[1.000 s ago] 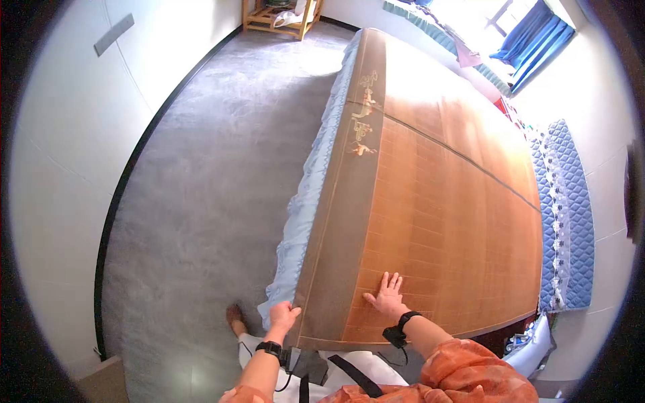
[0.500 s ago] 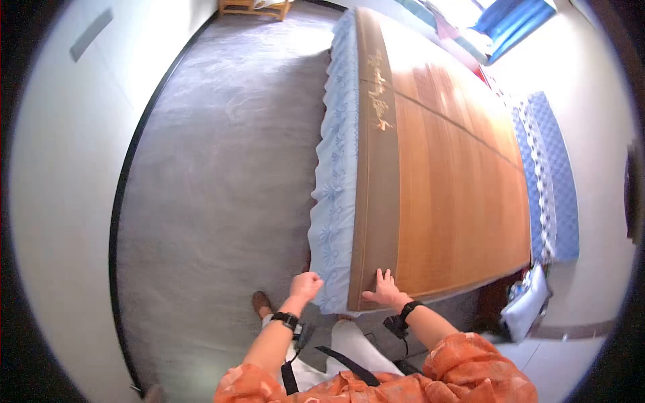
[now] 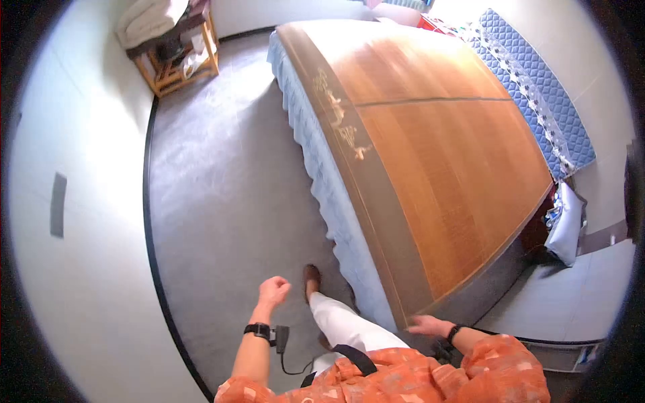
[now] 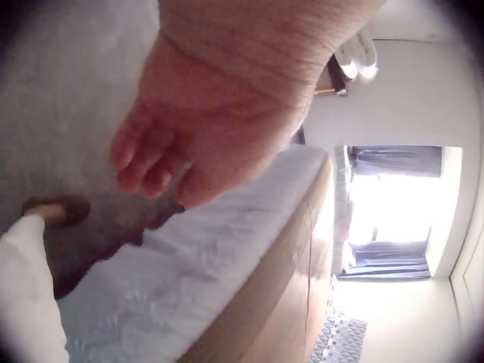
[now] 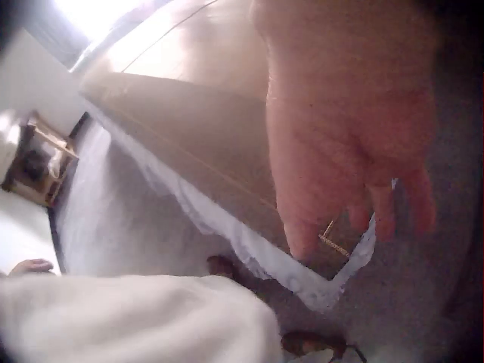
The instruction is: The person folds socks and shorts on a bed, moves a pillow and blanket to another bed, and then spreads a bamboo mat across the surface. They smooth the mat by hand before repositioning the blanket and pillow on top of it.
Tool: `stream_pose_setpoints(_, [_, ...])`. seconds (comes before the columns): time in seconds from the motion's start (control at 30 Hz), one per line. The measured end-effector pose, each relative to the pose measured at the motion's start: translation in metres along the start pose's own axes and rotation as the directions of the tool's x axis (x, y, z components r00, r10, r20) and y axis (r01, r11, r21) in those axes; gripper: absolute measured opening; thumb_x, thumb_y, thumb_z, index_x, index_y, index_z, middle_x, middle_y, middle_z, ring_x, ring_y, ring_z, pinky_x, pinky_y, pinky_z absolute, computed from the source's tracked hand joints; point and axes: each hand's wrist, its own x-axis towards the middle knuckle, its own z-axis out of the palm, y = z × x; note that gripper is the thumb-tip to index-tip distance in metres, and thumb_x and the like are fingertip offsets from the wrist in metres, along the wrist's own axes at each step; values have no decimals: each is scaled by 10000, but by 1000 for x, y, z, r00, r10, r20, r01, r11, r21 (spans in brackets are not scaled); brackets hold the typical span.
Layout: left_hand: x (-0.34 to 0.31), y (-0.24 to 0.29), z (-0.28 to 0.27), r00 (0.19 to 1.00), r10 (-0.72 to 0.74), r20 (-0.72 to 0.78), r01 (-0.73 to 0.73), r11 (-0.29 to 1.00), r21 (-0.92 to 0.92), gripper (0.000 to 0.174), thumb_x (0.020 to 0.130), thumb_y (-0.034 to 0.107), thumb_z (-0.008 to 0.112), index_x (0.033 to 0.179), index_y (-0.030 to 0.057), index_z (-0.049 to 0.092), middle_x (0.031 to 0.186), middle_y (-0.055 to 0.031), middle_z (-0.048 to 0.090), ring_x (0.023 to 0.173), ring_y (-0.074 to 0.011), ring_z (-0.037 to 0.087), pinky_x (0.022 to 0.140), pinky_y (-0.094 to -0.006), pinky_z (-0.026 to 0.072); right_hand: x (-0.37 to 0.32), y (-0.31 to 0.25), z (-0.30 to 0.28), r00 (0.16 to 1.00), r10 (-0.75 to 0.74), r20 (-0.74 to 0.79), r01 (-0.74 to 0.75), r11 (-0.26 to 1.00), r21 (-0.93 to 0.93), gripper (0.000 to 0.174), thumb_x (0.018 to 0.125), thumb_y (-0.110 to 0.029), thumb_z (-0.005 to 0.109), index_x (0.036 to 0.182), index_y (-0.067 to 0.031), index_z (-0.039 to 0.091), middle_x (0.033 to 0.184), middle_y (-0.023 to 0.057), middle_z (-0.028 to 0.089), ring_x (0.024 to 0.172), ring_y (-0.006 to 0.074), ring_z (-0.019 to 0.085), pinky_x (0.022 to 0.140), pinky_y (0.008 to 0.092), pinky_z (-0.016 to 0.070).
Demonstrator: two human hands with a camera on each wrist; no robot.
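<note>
A bed covered by a brown mat (image 3: 457, 174) with a tan border fills the middle of the head view; a pale blue ruffled skirt (image 3: 336, 201) hangs along its side. My left hand (image 3: 274, 291) is in the air over the floor left of the bed, fingers loosely curled and holding nothing; the left wrist view shows the hand (image 4: 212, 128) above the skirt. At the bed's near corner is my right hand (image 3: 430, 326); in the right wrist view the hand (image 5: 355, 159) has its fingers spread by that corner, and contact is unclear.
Grey floor (image 3: 222, 201) runs between the bed and the left wall (image 3: 87, 201). A wooden rack (image 3: 185, 80) with bedding stands at the far left. Blue quilted padding (image 3: 537, 87) lies along the bed's right side, near a pale pillow (image 3: 566, 225). A brown shoe (image 3: 312, 277) is beside the skirt.
The view has turned and the person has moved left around the near corner. My left hand has moved away from the bed's edge; my right hand has slid from the mat to the corner.
</note>
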Motion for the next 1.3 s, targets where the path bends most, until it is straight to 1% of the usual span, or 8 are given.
stream_pose_setpoints(0.17, [53,-67,-159,961,-203,-190,262,889,375,230,676,240,516,771,82,653,663,-89,640,666,-253,627,699,-347,482,6,-22,-40,965,261,-42,-240,931,274,495,710,-402,620,1003,-3,608,829,143,623,753,225,596,611,327,478])
stream_pose_setpoints(0.4, [61,-126,-298,758,-574,-309,504,817,-281,64,689,12,526,688,-19,582,535,-113,547,425,-217,564,354,-335,453,82,-225,-200,956,114,-270,14,902,432,539,757,-332,592,1166,8,503,785,137,611,664,188,600,477,323,479])
stream_pose_setpoints(0.6, [178,-116,-414,727,-620,-294,605,782,-153,92,689,6,502,662,-25,584,539,-134,548,386,-229,536,337,-365,430,172,-381,-309,962,92,-258,44,878,477,526,784,-281,578,1219,-13,453,935,114,599,774,163,604,525,310,524])
stream_pose_setpoints(0.67, [242,-127,-463,994,-48,99,-45,638,768,161,706,81,496,610,19,610,512,-112,552,403,-224,549,363,-368,427,183,-427,-346,962,136,-237,-10,885,466,550,773,-320,590,1216,-19,466,945,129,594,807,196,589,555,355,524])
stream_pose_setpoints(0.73, [318,-42,-494,796,-564,-219,592,801,89,234,723,193,489,569,88,631,510,-71,576,430,-194,566,426,-348,450,208,-456,-371,964,170,-203,-69,902,427,542,771,-325,582,1207,-21,477,884,109,609,734,185,595,536,333,516])
stream_pose_setpoints(0.8, [418,0,-545,941,-325,-97,325,781,534,226,730,125,460,569,39,593,493,-102,574,423,-198,574,439,-324,471,217,-487,-398,965,120,-235,-4,897,442,538,763,-322,579,1196,-17,488,807,92,618,636,171,589,504,307,504])
stream_pose_setpoints(1.1, [753,338,-588,967,172,-186,-120,958,262,167,731,170,537,729,18,606,532,-95,586,475,-187,602,482,-294,482,293,-586,-567,883,254,-395,5,836,549,553,736,-299,577,1181,14,483,1007,171,596,682,255,612,558,350,512])
stream_pose_setpoints(1.3, [853,410,-642,1000,10,-19,-1,911,412,142,696,116,538,742,0,607,544,-108,586,462,-180,588,456,-295,476,386,-650,-736,740,215,-637,93,906,413,587,722,-323,565,1201,-4,451,1138,232,522,1054,366,498,919,382,394])
